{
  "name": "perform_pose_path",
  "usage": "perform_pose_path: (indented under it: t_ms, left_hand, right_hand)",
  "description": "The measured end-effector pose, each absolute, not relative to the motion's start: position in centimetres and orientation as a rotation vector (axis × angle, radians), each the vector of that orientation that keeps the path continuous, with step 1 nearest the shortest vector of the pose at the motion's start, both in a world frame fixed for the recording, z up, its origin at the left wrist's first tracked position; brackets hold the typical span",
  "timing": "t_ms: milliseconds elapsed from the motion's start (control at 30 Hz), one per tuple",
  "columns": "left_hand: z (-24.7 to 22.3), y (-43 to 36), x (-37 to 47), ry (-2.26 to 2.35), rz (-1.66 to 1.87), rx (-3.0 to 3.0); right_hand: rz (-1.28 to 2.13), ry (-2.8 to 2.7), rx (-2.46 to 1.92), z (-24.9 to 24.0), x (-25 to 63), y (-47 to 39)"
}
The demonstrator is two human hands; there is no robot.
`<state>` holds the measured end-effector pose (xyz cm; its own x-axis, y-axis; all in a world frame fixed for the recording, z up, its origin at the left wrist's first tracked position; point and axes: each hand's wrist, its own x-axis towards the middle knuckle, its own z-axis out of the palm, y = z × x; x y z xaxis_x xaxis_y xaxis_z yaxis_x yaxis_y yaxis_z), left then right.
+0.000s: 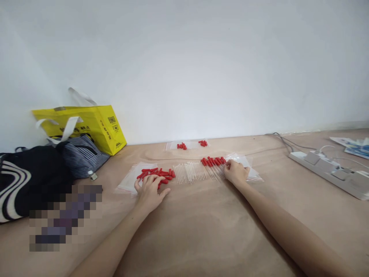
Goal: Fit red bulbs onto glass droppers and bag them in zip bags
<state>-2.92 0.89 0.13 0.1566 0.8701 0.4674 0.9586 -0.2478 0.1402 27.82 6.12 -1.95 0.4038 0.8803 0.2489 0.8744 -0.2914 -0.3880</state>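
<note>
Head view: left hand (149, 192), fingers spread, rests at loose red pieces (157, 173); right hand (235, 172), fingers curled, touches the red-tipped sticks' (213, 161) right end, grip unclear.

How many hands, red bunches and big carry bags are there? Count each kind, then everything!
Hands (left, right): 2
Red bunches (front left, front right, back left, back right): 4
Carry bags (yellow, striped, black): 3
Total: 9

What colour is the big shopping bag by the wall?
Yellow, seen in the head view.
</note>
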Motion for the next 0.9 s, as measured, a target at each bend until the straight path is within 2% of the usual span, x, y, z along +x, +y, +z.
perform_pose_path:
  t_ms: [333, 633, 900]
  left_hand:
    - [0.2, 2.2, -2.3, -1.646, -0.635, -2.18]
    - [-0.9, 3.4, -2.4, -1.542, -0.606, -2.242]
    - [-0.3, 3.5, -2.6, -1.525, -0.513, -2.356]
  right_hand:
    - [-0.142, -1.795, -1.853, -1.5, 23.6, 4.9]
    - [-0.036, -1.865, -2.099, -0.6, 20.2, 6.7]
    - [-0.018, -1.833, -2.134, -0.6, 19.8, 7.3]
